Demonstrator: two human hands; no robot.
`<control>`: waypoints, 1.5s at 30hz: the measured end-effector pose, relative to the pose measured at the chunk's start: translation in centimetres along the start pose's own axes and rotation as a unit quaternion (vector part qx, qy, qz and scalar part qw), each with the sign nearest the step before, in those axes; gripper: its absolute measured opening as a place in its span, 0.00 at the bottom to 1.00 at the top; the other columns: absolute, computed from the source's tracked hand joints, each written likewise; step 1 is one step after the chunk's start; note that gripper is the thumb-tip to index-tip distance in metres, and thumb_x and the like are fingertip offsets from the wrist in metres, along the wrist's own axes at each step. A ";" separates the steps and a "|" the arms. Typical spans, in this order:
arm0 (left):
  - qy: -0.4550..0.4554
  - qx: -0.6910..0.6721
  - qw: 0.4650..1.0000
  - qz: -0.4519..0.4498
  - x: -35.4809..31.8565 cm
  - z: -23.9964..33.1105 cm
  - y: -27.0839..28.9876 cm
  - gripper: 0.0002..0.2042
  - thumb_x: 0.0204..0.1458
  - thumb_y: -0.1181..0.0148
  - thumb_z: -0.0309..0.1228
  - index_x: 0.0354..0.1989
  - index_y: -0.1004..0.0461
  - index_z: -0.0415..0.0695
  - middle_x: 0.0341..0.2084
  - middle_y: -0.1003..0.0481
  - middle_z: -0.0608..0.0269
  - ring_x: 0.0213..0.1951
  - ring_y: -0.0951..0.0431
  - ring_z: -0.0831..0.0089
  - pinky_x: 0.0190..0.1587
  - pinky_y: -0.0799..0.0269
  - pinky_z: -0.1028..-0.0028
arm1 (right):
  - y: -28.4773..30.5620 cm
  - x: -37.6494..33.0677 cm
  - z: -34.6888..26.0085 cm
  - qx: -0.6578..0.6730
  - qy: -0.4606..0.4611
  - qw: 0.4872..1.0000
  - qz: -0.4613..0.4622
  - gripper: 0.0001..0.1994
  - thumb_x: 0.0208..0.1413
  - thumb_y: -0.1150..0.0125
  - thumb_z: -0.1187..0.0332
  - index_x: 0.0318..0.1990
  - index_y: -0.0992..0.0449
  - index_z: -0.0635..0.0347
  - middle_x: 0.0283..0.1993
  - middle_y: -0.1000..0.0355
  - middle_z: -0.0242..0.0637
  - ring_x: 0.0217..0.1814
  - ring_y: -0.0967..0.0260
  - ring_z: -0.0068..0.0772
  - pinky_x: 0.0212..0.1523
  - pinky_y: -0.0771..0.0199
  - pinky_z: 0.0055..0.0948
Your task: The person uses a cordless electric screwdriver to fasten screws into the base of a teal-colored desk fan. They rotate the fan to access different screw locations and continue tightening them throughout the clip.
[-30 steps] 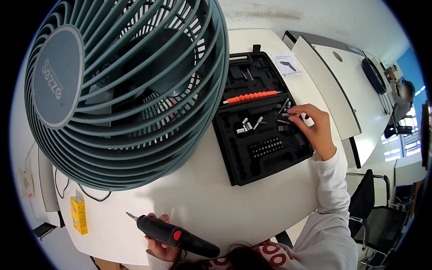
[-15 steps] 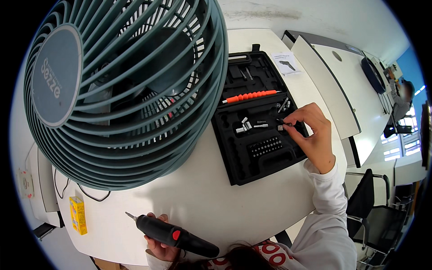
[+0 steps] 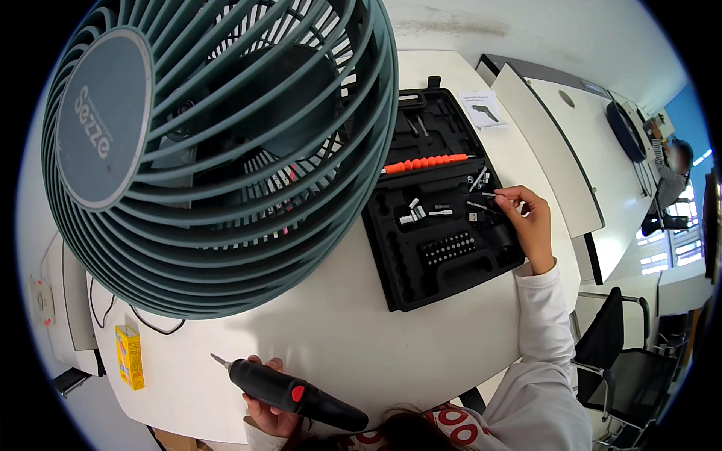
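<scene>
My left hand is wrapped round a black cordless screwdriver with a red button; its silver bit points left. My right hand is over the right side of an open black tool case, thumb and forefinger pinching a small silver metal bit. Inside the case lie an orange flexible shaft, rows of small screwdriver bits, and loose silver sockets. A large grey-green fan with a ribbed grille covers the case's left edge.
On the white table, a yellow box stands near the left edge beside a black cord. A printed leaflet lies past the case. Black chairs and another seated person are off to the right.
My right hand has shifted slightly away and up, with a silver bit now showing at its fingertips. The fan and case sit a little further right in view. My left hand keeps the screwdriver.
</scene>
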State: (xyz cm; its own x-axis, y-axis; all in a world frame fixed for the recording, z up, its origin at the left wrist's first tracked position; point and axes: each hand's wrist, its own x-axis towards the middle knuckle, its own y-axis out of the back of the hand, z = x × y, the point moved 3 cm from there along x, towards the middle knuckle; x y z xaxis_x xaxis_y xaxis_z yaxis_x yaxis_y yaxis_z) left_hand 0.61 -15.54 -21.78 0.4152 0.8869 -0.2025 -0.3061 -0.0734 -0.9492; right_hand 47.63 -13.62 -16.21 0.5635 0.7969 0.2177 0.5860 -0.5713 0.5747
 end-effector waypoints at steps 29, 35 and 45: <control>0.033 0.245 0.968 -0.051 1.2 -3.0 -3.9 0.33 0.54 0.33 0.34 0.66 0.44 0.43 0.53 0.27 0.51 0.37 0.21 0.69 0.36 0.24 0.72 | -11.7 -23.3 -11.4 0.512 -0.215 0.662 -0.503 0.34 0.54 0.32 0.68 0.65 0.42 0.66 0.52 0.28 0.43 0.46 0.26 0.32 0.51 0.26 0.31; -0.137 0.727 0.670 -0.061 -0.7 3.3 -8.1 0.29 0.50 0.33 0.22 0.61 0.35 0.42 0.52 0.26 0.60 0.42 0.20 0.68 0.50 0.26 0.68 | -5.7 -21.8 -10.5 0.366 -0.070 0.870 -0.321 0.19 0.53 0.30 0.66 0.44 0.32 0.65 0.43 0.30 0.41 0.30 0.36 0.23 0.30 0.37 0.22; -0.368 0.727 0.524 -0.247 10.6 15.9 -18.5 0.58 0.33 0.21 0.40 0.74 0.55 0.53 0.73 0.55 0.59 0.75 0.65 0.56 0.72 0.64 0.52 | 2.6 -14.7 -24.2 0.190 0.148 0.970 -0.026 0.63 0.27 0.20 0.37 0.67 0.47 0.67 0.47 0.28 0.51 0.18 0.28 0.29 0.13 0.31 0.21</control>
State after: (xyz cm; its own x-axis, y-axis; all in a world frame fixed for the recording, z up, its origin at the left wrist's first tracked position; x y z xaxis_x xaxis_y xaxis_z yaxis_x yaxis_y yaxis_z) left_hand -2.91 2.45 -2.57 0.4722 0.6090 0.6372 -0.8685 0.1979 0.4545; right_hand 26.76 -22.11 1.17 0.3674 0.8164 0.4455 0.8132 -0.5145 0.2720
